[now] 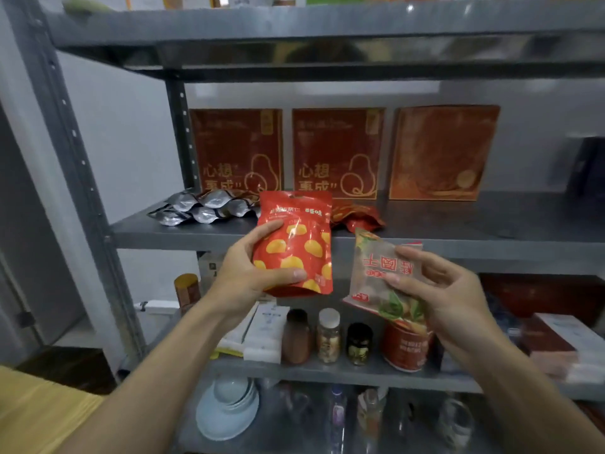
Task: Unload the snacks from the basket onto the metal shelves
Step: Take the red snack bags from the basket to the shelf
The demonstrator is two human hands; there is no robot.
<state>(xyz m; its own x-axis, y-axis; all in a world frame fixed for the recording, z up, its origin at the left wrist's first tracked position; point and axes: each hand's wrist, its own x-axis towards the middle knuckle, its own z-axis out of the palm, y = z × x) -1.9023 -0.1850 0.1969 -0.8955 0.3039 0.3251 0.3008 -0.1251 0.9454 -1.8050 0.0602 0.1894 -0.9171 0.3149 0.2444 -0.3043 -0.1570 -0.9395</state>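
**A snack packet in each hand at the middle shelf**

Head view: the left hand (248, 273) grips a red pouch (296, 244) printed with yellow pieces. Its fingers (270, 228) curl over the pouch's left side and the thumb presses across the lower front. The pouch stands upright in front of the front edge of the middle metal shelf (458, 226), its top rising above that edge.

The right hand (448, 290) pinches a clear packet (376, 273) with red print, fingers half curled round its right side. The packet is tilted, just right of the red pouch and apart from it, its top corner reaching the shelf's front edge.

On the shelf, silver pouches (203, 209) lie at the front left corner. Crumpled red packets (357, 216) lie just behind the two held packets. Three red boxes (339, 152) stand upright along the back edge.

On the shelf below, jars (328, 335) and a red can (406, 350) line the front edge. Pale plates (226, 411) are stacked on the lowest shelf.
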